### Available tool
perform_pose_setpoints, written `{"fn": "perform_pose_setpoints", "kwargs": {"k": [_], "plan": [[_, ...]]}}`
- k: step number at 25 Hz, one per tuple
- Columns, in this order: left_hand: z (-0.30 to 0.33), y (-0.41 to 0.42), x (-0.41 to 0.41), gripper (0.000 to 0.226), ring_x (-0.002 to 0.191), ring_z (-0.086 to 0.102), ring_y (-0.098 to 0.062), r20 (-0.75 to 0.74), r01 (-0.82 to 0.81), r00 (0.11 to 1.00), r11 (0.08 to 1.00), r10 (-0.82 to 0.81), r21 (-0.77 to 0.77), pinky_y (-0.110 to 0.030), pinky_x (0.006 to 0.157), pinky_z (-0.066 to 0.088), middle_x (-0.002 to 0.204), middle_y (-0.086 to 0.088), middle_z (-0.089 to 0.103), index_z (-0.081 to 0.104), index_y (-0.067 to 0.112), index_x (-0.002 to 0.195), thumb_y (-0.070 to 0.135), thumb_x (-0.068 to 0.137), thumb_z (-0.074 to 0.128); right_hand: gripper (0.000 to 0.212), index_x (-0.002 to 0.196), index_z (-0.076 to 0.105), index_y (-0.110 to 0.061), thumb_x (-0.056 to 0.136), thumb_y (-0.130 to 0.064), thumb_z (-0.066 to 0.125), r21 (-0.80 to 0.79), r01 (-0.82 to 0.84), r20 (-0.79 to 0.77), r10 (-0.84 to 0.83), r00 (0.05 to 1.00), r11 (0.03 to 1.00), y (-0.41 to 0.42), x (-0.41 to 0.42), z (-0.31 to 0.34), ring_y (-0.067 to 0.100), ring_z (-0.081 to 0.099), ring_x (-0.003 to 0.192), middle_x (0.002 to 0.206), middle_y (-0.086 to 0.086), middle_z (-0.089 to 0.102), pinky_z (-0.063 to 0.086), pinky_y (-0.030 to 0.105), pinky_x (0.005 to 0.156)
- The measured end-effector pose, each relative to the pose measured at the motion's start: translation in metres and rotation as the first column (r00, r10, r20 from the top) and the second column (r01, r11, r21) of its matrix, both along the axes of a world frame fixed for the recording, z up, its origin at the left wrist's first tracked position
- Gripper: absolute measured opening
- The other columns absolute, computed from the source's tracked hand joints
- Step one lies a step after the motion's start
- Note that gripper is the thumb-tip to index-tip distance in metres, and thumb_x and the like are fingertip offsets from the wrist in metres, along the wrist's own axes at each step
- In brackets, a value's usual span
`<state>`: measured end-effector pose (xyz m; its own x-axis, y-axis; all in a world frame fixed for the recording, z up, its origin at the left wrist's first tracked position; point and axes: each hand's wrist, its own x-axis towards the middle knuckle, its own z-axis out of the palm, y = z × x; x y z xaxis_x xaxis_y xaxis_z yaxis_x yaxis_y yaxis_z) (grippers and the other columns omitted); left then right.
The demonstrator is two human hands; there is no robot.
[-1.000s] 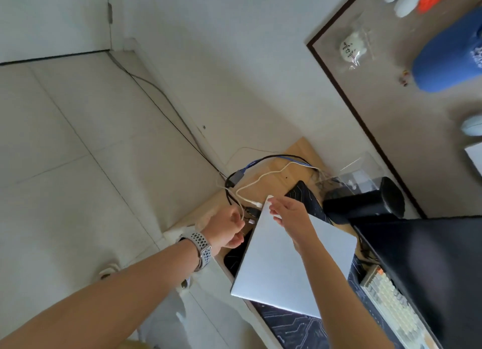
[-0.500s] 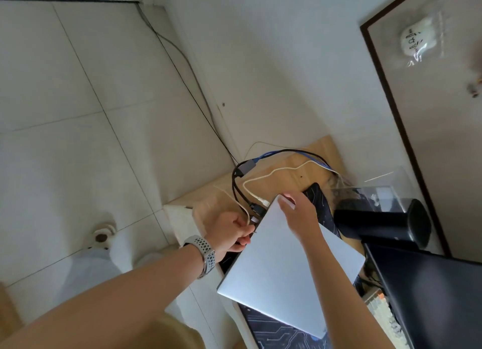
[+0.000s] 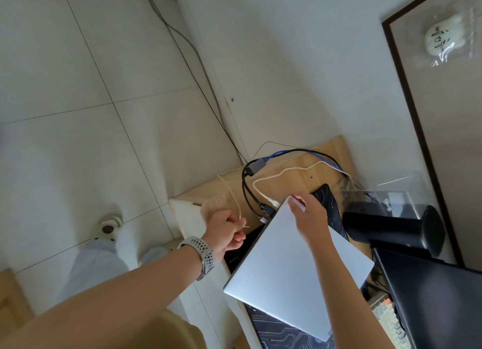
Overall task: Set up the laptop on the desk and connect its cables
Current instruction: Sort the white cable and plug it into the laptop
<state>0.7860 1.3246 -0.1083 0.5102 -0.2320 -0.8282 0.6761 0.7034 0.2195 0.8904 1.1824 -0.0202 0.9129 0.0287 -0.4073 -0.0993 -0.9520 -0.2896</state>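
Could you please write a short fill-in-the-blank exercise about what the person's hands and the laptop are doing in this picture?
1. The laptop has its lid ____.
2. The right hand grips the laptop at its far ____.
3. The left hand pinches a thin ____ cable.
4. The watch sits on the ____ wrist.

Missing words: closed; corner; white; left
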Motion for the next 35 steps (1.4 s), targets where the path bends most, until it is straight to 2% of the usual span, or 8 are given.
{"fn": "perform_pose_setpoints", "kwargs": {"k": [5, 9, 13, 18, 21, 25, 32, 35], "plan": [[0.008, -0.021, 0.015, 0.010, 0.052, 0.056, -0.016, 0.006, 0.102, 0.995, 0.993, -0.102, 0.060, -0.023, 0.051, 0.052, 0.072, -0.016, 0.056, 0.052, 0.006, 0.084, 0.005, 0.093, 0.055, 0.027, 0.121, 0.060, -0.013, 0.097, -0.021, 0.050, -0.017, -0.009, 0.000, 0.009, 1.000, 1.000, 0.001, 0.000, -0.001, 0.007, 0.047, 0.104, 0.122, 0.005, 0.061, 0.036, 0.022, 0.091], [0.010, -0.023, 0.020, 0.008, 0.059, 0.052, -0.020, 0.042, 0.114, 0.992, 0.987, -0.120, 0.113, -0.027, 0.059, 0.052, 0.074, -0.018, 0.052, 0.052, 0.007, 0.088, 0.003, 0.093, 0.053, 0.026, 0.120, 0.061, -0.013, 0.097, -0.020, 0.050, -0.015, -0.010, 0.012, 0.011, 1.000, 1.000, 0.000, 0.000, -0.002, 0.007, 0.047, 0.103, 0.121, 0.005, 0.061, 0.035, 0.022, 0.090], [0.013, -0.023, 0.020, 0.014, 0.054, 0.052, -0.018, 0.048, 0.137, 0.988, 0.977, -0.146, 0.161, -0.026, 0.055, 0.054, 0.059, -0.011, 0.053, 0.049, 0.008, 0.081, 0.002, 0.092, 0.056, 0.025, 0.119, 0.061, -0.013, 0.097, -0.020, 0.050, -0.003, -0.011, 0.019, 0.011, 1.000, 1.000, -0.001, -0.001, -0.002, 0.007, 0.048, 0.103, 0.120, 0.005, 0.062, 0.036, 0.022, 0.089], [0.013, -0.022, 0.021, 0.017, 0.047, 0.054, -0.015, 0.029, 0.142, 0.988, 0.977, -0.149, 0.160, -0.022, 0.048, 0.051, 0.059, -0.012, 0.054, 0.050, 0.006, 0.076, 0.001, 0.090, 0.058, 0.024, 0.117, 0.062, -0.013, 0.097, -0.019, 0.050, 0.000, -0.008, 0.026, 0.008, 1.000, 1.000, -0.001, -0.001, -0.003, 0.007, 0.048, 0.101, 0.118, 0.004, 0.062, 0.036, 0.022, 0.088], [0.015, -0.021, 0.022, 0.015, 0.051, 0.059, -0.015, 0.039, 0.159, 0.985, 0.970, -0.169, 0.184, -0.021, 0.049, 0.051, 0.060, -0.012, 0.057, 0.053, 0.004, 0.076, 0.002, 0.090, 0.059, 0.024, 0.117, 0.062, -0.013, 0.097, -0.018, 0.050, -0.007, -0.013, 0.031, 0.013, 0.999, 1.000, 0.000, 0.000, -0.003, 0.007, 0.047, 0.101, 0.118, 0.004, 0.062, 0.036, 0.022, 0.088], [0.017, -0.017, 0.023, 0.007, 0.060, 0.062, -0.017, 0.076, 0.192, 0.976, 0.969, -0.206, 0.153, -0.022, 0.050, 0.053, 0.067, -0.013, 0.058, 0.059, -0.001, 0.087, 0.002, 0.092, 0.055, 0.024, 0.117, 0.062, -0.013, 0.097, -0.017, 0.050, -0.016, -0.015, 0.038, 0.016, 0.999, 1.000, 0.000, -0.001, -0.004, 0.006, 0.047, 0.100, 0.118, 0.004, 0.063, 0.035, 0.021, 0.088], [0.017, -0.007, 0.028, 0.015, 0.062, 0.061, -0.016, 0.142, 0.309, 0.934, 0.940, -0.329, 0.143, -0.029, 0.061, 0.057, 0.073, -0.015, 0.061, 0.058, -0.001, 0.093, 0.006, 0.098, 0.045, 0.025, 0.118, 0.062, -0.012, 0.096, -0.017, 0.051, -0.015, -0.009, 0.048, 0.010, 0.999, 1.000, 0.000, 0.000, -0.005, 0.007, 0.047, 0.102, 0.120, 0.005, 0.062, 0.036, 0.022, 0.089], [0.014, -0.003, 0.027, 0.014, 0.062, 0.055, -0.015, 0.137, 0.375, 0.916, 0.926, -0.377, 0.044, -0.028, 0.057, 0.053, 0.070, -0.012, 0.062, 0.059, 0.006, 0.098, 0.013, 0.099, 0.046, 0.024, 0.118, 0.062, -0.012, 0.096, -0.017, 0.051, -0.010, -0.007, 0.048, 0.008, 0.999, 1.000, -0.002, 0.000, -0.007, 0.008, 0.049, 0.103, 0.119, 0.005, 0.062, 0.037, 0.022, 0.089]]}}
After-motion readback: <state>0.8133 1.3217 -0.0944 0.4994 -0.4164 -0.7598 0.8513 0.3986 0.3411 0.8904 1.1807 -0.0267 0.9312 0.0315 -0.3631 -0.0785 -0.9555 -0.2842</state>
